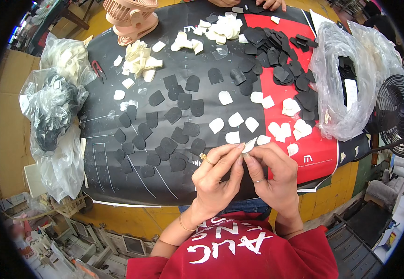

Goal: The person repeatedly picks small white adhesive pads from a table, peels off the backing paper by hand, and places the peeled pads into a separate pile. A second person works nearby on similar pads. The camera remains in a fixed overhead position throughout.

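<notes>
Above the near edge of the table, my left hand (218, 179) and my right hand (272, 174) meet, fingertips pinching a small white round-ended piece (249, 146) between them. The piece is seen nearly edge-on and partly covered by the fingers. Several similar white pieces (225, 97) lie just beyond my hands, with more on the red part of the table cover. To the left of my hands, black round-ended pieces (172, 115) are spread singly and in small overlaps. A heap of black pieces (272, 51) lies far right, and cream pieces (140, 60) are piled farther back.
Clear plastic bags of pieces (55, 100) line the left edge; another plastic bag (330, 83) lies at the right. A pink fan (130, 21) stands at the back, a black fan (396, 114) at the right. Red-handled snips (98, 69) lie far left. Another person's hands (271, 4) work opposite.
</notes>
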The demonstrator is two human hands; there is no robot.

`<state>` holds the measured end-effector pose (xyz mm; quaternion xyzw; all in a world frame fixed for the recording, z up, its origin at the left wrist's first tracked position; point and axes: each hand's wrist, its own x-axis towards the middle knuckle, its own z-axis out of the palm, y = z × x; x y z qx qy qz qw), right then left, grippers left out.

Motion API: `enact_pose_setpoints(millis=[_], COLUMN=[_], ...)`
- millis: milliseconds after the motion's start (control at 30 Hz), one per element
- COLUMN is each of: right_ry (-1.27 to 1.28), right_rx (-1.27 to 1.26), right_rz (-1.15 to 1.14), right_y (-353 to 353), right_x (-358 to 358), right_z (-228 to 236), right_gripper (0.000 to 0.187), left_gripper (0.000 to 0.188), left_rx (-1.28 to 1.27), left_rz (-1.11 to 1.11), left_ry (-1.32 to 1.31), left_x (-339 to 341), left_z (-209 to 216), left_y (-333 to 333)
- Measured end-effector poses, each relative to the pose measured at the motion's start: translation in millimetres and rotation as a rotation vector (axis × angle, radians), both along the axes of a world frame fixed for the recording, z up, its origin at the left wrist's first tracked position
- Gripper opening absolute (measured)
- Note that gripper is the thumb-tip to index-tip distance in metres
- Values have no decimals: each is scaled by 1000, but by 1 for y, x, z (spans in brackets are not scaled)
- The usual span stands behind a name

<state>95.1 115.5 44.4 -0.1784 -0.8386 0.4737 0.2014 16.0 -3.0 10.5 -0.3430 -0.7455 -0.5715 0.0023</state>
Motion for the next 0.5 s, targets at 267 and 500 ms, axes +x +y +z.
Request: enact_pose_setpoints(millis=[267,500], right_ry=[-29,-50], right_rx=[88,111], right_rz=[25,22], right_y=[2,4], right_x=[3,4], right_z=[0,-2], right_gripper=[9,9], left_gripper=[30,29], left_rx=[-42,-78], left_rz=[-24,-30], left_ry=[75,103], left_x=[-3,-3], left_z=[3,3], left_y=[1,-1])
